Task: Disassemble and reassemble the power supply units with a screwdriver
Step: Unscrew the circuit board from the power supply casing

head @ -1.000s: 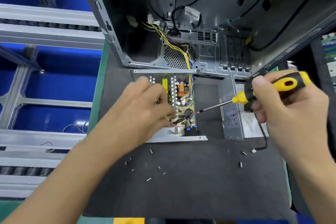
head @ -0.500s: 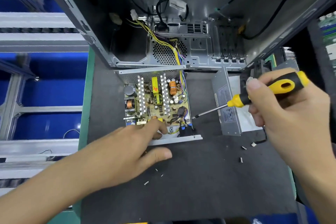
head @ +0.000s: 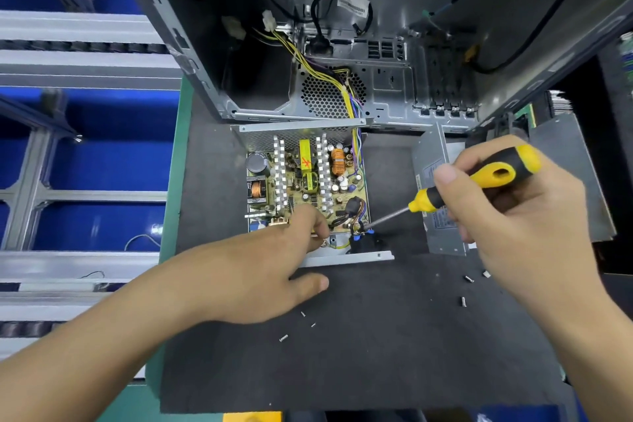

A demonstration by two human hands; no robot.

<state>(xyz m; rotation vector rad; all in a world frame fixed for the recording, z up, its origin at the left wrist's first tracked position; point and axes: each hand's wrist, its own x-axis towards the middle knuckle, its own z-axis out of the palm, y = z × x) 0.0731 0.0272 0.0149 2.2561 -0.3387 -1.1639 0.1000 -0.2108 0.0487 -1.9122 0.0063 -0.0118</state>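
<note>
Power supply unit (head: 305,195), opened, sits on the dark mat (head: 342,353) on the table, toward its far edge, right against the open computer case (head: 342,44); wire bundle (head: 346,92) runs from it into the case. Cover (head: 435,195) stands just beside it on the right. We see the circuit board (head: 308,188) exposed: heatsink fins, coils, capacitors.

Left hand (head: 260,271) rests at the near edge of the unit, fingers (head: 315,223) curled down onto the board's near edge; whether they pinch anything we cannot tell. Right hand (head: 507,216) grips the screwdriver (head: 472,181) by its yellow-black handle, tip at the near right corner of the board by the black socket.

Handling, as we judge it: steel shell stiff, moderately heavy, edges likely sharp; hold it by the outer walls or flanges. Board is fragile; take it by its edges or heatsinks, not coils or capacitors. Wires are tethered, so don't yank. Loose screws (head: 462,301) on the mat are tiny and roll easily.
</note>
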